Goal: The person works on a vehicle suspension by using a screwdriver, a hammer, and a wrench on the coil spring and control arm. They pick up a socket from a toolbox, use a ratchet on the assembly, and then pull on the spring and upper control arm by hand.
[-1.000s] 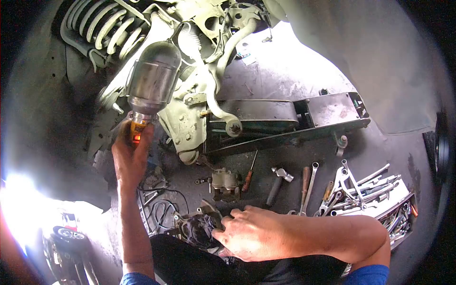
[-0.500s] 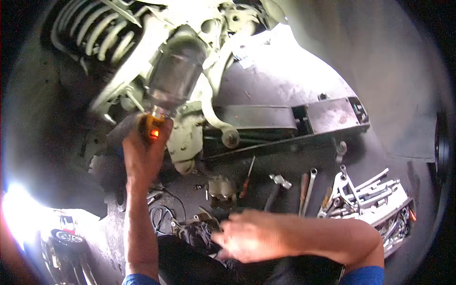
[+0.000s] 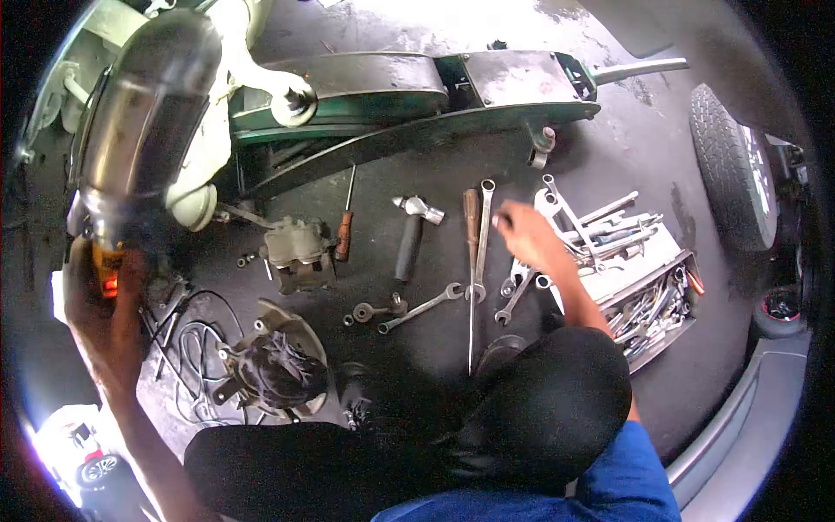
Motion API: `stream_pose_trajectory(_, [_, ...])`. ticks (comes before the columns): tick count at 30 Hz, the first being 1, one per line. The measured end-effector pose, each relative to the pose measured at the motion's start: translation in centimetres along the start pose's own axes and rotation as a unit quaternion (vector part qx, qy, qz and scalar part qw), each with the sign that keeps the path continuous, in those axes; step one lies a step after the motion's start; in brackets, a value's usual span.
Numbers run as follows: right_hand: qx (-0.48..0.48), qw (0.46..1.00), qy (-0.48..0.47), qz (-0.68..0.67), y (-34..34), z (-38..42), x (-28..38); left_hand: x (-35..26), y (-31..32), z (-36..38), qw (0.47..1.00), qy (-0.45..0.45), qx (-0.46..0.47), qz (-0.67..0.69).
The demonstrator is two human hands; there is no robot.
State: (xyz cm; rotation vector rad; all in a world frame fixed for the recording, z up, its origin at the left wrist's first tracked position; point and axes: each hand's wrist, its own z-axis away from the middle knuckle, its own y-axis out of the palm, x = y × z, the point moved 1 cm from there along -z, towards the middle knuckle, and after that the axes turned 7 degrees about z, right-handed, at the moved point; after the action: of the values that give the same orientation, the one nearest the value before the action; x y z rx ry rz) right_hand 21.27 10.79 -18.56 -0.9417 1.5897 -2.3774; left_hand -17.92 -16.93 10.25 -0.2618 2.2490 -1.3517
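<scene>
My left hand [image 3: 104, 296] is closed around the yellow handle of a work lamp [image 3: 143, 122]. A red light glows on the handle, and the lamp's large dark, glossy body stands above my fist. My right hand [image 3: 531, 235] is over the tools on the floor, fingers loosely curled and apart, with nothing visible in it. Beside it lie a long screwdriver [image 3: 470, 252] and a combination wrench [image 3: 485, 226]. More wrenches lie just beyond it. A ball-peen hammer [image 3: 409, 239] and an orange-handled screwdriver [image 3: 345, 230] lie farther left.
A tool tray [image 3: 687, 283] full of wrenches and sockets is at right. A brake caliper [image 3: 300, 248], a ratchet [image 3: 380, 310] and a hub with dust shield [image 3: 304, 339] lie on the floor near looped cable [image 3: 196, 348]. A floor jack [image 3: 348, 78] stands ahead; a tyre [image 3: 731, 165] is far right.
My view has swung right and down. My right hand has moved from over the hub to the wrenches at right. My left hand still holds the lamp, now at the view's left edge.
</scene>
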Motion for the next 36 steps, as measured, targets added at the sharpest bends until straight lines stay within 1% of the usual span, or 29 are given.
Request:
stream_pose_trajectory(1, [0.014, 1.0, 0.013, 0.013, 2.5, 0.7, -1.1, 0.4, -0.1, 0.3, 1.0, 0.03, -0.006, -0.006])
stream_pose_trajectory(2, [0.015, 0.999, 0.043, 0.003, 4.1, 0.9, -1.2, 1.0, 0.0, 0.5, 0.999, 0.041, -0.016, -0.006])
stream_pose_trajectory(4, [0.013, 0.996, 0.09, -0.02, 6.0, 0.6, 0.4, 1.6, -0.6, 0.7, 0.997, 0.061, -0.043, -0.016])
stream_pose_trajectory(5, [0.011, 0.992, 0.12, 0.03, 6.2, 0.1, 1.6, 1.3, -1.2, 1.0, 0.999, 0.005, 0.0, 0.044])
stream_pose_trajectory(6, [-0.02, 0.994, 0.098, 0.039, 7.3, -0.6, 1.5, 0.7, -1.1, 0.9, 0.995, -0.01, -0.01, 0.099])
stream_pose_trajectory(8, [-0.047, 0.995, 0.077, 0.046, 7.7, -1.4, 2.1, -0.7, -2.0, 0.7, 0.989, -0.031, -0.028, 0.139])
stream_pose_trajectory(10, [-0.094, 0.994, 0.023, 0.045, 9.2, -1.8, 1.6, -1.5, -2.9, 0.6, 0.979, -0.036, -0.084, 0.184])
stream_pose_trajectory(11, [-0.086, 0.994, 0.059, 0.024, 9.8, -2.3, 1.5, -1.4, -3.6, 0.9, 0.977, -0.064, -0.1, 0.18])
stream_pose_trajectory(12, [-0.076, 0.992, 0.098, 0.004, 10.2, -2.7, 1.0, -2.4, -4.8, 1.0, 0.982, -0.084, -0.098, 0.14])
stream_pose_trajectory(14, [-0.121, 0.992, 0.024, -0.033, 11.3, -3.4, -2.1, -1.7, -5.5, 1.2, 0.976, -0.06, -0.141, 0.155])
stream_pose_trajectory(15, [-0.052, 0.983, 0.084, -0.153, 10.1, -3.5, -2.8, -1.4, -5.8, 1.3, 0.972, -0.067, -0.147, 0.17])
stream_pose_trajectory(16, [0.019, 0.952, 0.144, -0.269, 6.9, -2.5, -1.3, -1.0, -6.1, 1.4, 0.968, -0.073, -0.152, 0.186])
stream_pose_trajectory(17, [0.053, 0.89, 0.152, -0.428, 3.5, -0.7, 0.7, -0.7, -6.3, 1.5, 0.964, -0.078, -0.154, 0.203])
stream_pose_trajectory(20, [-0.047, 0.926, 0.002, -0.376, -6.8, 2.8, 6.3, -0.2, -6.1, 1.3, 0.956, -0.073, -0.167, 0.23])
stream_pose_trajectory(21, [-0.074, 0.918, -0.068, -0.384, -10.4, 4.2, 8.3, 0.0, -6.3, 1.1, 0.966, -0.067, -0.155, 0.195])
stream_pose_trajectory(23, [-0.125, 0.924, -0.132, -0.336, -17.2, 7.6, 10.0, 0.0, -6.0, 1.0, 0.956, -0.075, -0.156, 0.237])
stream_pose_trajectory(24, [-0.194, 0.898, -0.205, -0.339, -19.9, 9.8, 12.1, -0.1, -5.9, 0.9, 0.95, -0.08, -0.156, 0.257])
stream_pose_trajectory(25, [-0.26, 0.861, -0.276, -0.339, -22.3, 11.9, 14.1, 0.0, -5.9, 0.8, 0.952, -0.062, -0.168, 0.248])
stream_pose_trajectory(27, [-0.282, 0.812, -0.349, -0.373, -26.7, 15.0, 14.4, 0.1, -6.4, 0.8, 0.953, -0.057, -0.167, 0.245])
stream_pose_trajectory(29, [-0.28, 0.727, -0.432, -0.454, -29.5, 16.7, 14.9, 0.3, -6.9, 0.9, 0.955, -0.065, -0.165, 0.237])
stream_pose_trajectory(32, [-0.27, 0.627, -0.508, -0.525, -32.2, 16.0, 15.8, 0.7, -7.6, 1.2, 0.955, -0.055, -0.174, 0.236])
stream_pose_trajectory(33, [-0.037, 0.603, -0.632, -0.486, -32.5, 14.9, 20.1, 0.7, -7.8, 1.5, 0.953, -0.053, -0.176, 0.243])
stream_pose_trajectory(34, [-0.197, 0.628, -0.578, -0.483, -32.6, 13.9, 22.7, 0.7, -8.1, 1.7, 0.953, -0.056, -0.173, 0.243])
stream_pose_trajectory(35, [-0.353, 0.634, -0.507, -0.466, -32.5, 13.2, 24.8, 0.7, -8.4, 1.8, 0.953, -0.058, -0.169, 0.243])
stream_pose_trajectory(36, [-0.499, 0.621, -0.421, -0.434, -32.9, 12.4, 26.1, 0.7, -8.7, 1.9, 0.954, -0.06, -0.165, 0.243])
